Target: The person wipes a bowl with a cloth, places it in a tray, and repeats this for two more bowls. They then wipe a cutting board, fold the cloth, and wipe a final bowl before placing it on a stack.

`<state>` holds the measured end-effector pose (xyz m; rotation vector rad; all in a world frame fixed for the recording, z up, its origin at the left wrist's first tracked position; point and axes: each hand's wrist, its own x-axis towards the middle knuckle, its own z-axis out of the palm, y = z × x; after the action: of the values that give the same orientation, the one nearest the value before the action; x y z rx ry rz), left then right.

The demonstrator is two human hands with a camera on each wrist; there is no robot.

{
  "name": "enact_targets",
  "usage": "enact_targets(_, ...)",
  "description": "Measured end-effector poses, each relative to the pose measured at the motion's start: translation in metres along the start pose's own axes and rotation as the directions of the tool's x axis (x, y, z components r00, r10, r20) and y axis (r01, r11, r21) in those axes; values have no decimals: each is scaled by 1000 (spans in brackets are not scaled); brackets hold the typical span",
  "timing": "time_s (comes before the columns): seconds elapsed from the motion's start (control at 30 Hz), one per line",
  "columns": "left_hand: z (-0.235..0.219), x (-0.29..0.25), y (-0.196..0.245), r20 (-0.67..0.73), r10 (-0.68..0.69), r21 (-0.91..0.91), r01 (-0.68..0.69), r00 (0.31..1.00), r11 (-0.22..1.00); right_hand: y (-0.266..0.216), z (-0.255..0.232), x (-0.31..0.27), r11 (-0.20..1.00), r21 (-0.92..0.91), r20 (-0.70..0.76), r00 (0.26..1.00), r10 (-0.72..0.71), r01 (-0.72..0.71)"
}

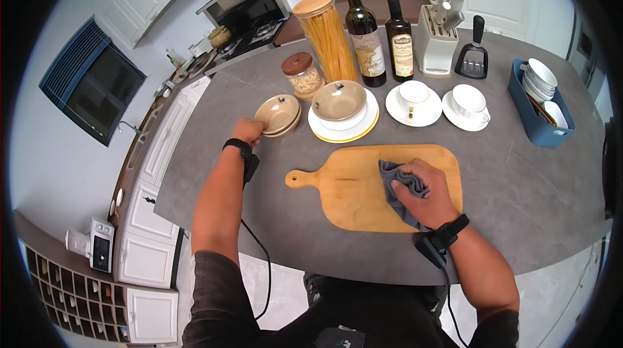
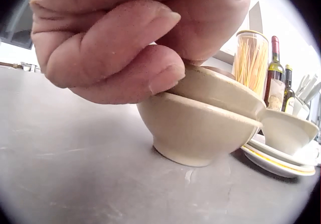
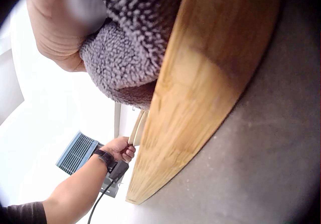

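Note:
At the left of the counter, the left hand (image 1: 248,132) pinches the rim of two nested beige bowls (image 1: 278,114). In the left wrist view its curled fingers (image 2: 135,48) are at the edge of the upper bowl, and the lower bowl (image 2: 200,128) rests on the grey surface. The right hand (image 1: 425,191) grips a crumpled grey cloth (image 1: 397,186) on the right part of a wooden cutting board (image 1: 350,199). Close up in the right wrist view, the cloth (image 3: 120,58) lies against the board (image 3: 185,93).
Behind the board stand a bowl on plates (image 1: 344,129), two white cups on saucers, an oat jar (image 1: 302,75), a pasta jar (image 1: 328,43), two dark bottles, a knife block (image 1: 436,43) and a black utensil. A blue bin (image 1: 544,129) with bowls is at the right.

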<state>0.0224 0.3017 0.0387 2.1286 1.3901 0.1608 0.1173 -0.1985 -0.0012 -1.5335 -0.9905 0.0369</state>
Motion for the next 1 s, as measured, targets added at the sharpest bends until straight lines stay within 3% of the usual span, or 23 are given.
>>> enact_targets(0.07,-1,6,-4,78,8,-79,-2,997,997,0,0,0,1000,-1,1,1000,-1,1)
enact_targets(0.3,-14,-2,-7,120,11,-205,13,993,979,2,1,0,1000,-17,-3,1000,-19,19)
enact_targets(0.4,-20,-10,-12,139,98,-270,-58,985,961,0,-1,-1,1000,-29,4,1000,-7,7)
enact_targets(0.47,-27,-39,-6,110,210,-494,-130,971,859,1,-1,-2,999,-42,9,1000,9,-9)
enact_targets(0.5,-28,-53,-3,115,211,-492,-129,971,861,4,0,-2,999,-32,-13,1000,17,-17)
enact_targets(0.57,-24,-85,5,71,340,-713,-191,938,675,8,2,-4,999,-24,-34,999,32,-33)
enact_targets(0.6,-21,-98,8,68,385,-766,-199,920,611,10,2,-4,983,90,-42,986,162,-158)
enact_targets(0.63,-13,-109,10,73,382,-768,-192,921,611,11,2,-3,939,202,-34,956,290,-277)
enact_targets(0.67,-3,-120,9,111,403,-809,-153,909,568,8,2,-2,939,197,-29,955,294,-283)
enact_targets(0.7,5,-128,7,145,426,-846,-112,893,521,3,1,1,896,304,-34,936,349,-323)
enact_targets(0.73,15,-130,2,236,499,-846,-76,834,527,0,1,4,841,407,-33,914,403,-356)
enact_targets(0.83,59,-188,33,284,478,-911,78,831,405,4,-4,7,840,416,-85,905,417,-348)
enact_targets(0.97,91,-222,50,375,516,-907,188,770,377,10,-15,10,880,360,-233,884,406,-309)
enact_targets(1.0,98,-223,50,361,525,-899,137,771,417,6,-16,13,882,383,-294,869,399,-275)
